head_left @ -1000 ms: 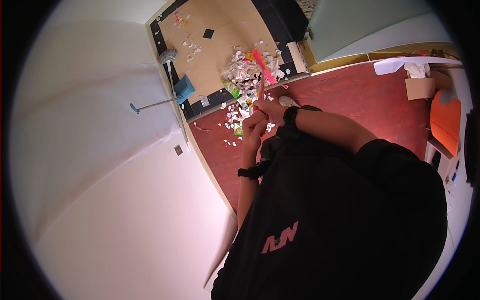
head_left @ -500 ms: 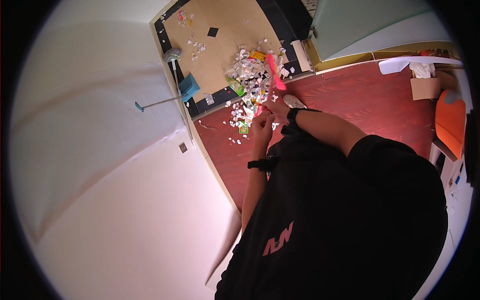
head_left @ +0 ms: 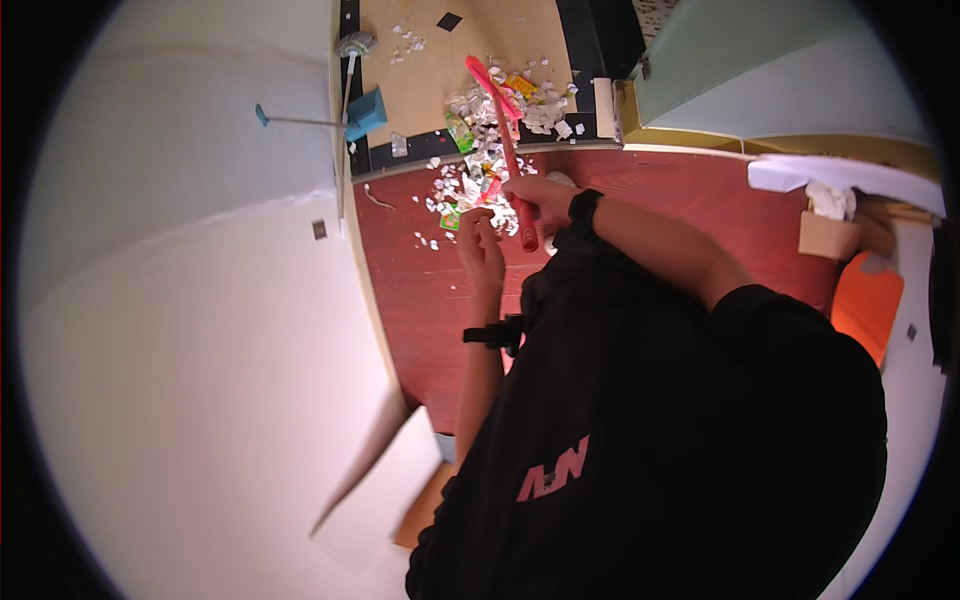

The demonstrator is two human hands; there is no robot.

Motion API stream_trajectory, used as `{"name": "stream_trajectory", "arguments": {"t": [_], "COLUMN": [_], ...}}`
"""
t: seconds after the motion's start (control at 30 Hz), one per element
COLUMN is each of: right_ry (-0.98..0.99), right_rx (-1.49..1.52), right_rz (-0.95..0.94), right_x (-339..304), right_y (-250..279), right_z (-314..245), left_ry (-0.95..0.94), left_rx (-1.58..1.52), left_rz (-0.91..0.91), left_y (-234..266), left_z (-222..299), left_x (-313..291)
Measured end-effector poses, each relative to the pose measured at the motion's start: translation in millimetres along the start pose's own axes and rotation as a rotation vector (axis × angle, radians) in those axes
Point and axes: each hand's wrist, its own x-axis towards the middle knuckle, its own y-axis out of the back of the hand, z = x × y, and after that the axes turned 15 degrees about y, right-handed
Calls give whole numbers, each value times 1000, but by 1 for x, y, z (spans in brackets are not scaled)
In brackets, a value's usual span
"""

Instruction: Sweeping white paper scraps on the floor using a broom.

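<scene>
A broom with a red handle point(head_left: 510, 152) and a bright pink head point(head_left: 493, 86) reaches out ahead of me. My right hand point(head_left: 541, 198) is closed around the handle near its thick lower end. To the left of the handle's end, my left hand point(head_left: 482, 246) is off the broom, its fingers apart and nothing seen in it. Beneath the broom lies a spread of crumpled paper scraps point(head_left: 548, 112) and wrappers, partly hidden by the handle and hands. Among them are a yellow packet point(head_left: 521, 86), a green wrapper point(head_left: 459, 132) and a small green-edged piece point(head_left: 450, 218).
A blue dustpan point(head_left: 366, 116) with a long handle and a grey mop head point(head_left: 356, 44) stand by the left wall. A metal threshold strip separates the red wood floor point(head_left: 660, 185) from beige tiles. At right are a cardboard box point(head_left: 828, 235) and an orange object point(head_left: 868, 308).
My left hand has come off the broom handle and opened. The broom head has swung left across the scraps, and the view has shifted.
</scene>
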Motion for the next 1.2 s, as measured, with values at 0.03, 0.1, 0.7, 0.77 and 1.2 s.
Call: {"name": "stream_trajectory", "arguments": {"t": [0.03,0.1,0.7,0.77,1.2], "right_ry": [-20,-69,72,-11,653], "right_rx": [-63,-163,-795,-787,-874], "right_rz": [-50,-174,-1230,-1305,-1028], "right_x": [-9,-27,-87,-88,-40], "right_y": [-1,-7,-112,-116,-91], "right_z": [8,29,81,86,76], "left_ry": [141,-10,480,434,329], "left_rx": [99,129,209,199,55], "left_rz": [21,54,282,289,503], "left_y": [11,20,41,41,-30], "left_z": [-11,-35,-197,-220,-255], "left_x": [-7,-31,-184,-193,-53]}}
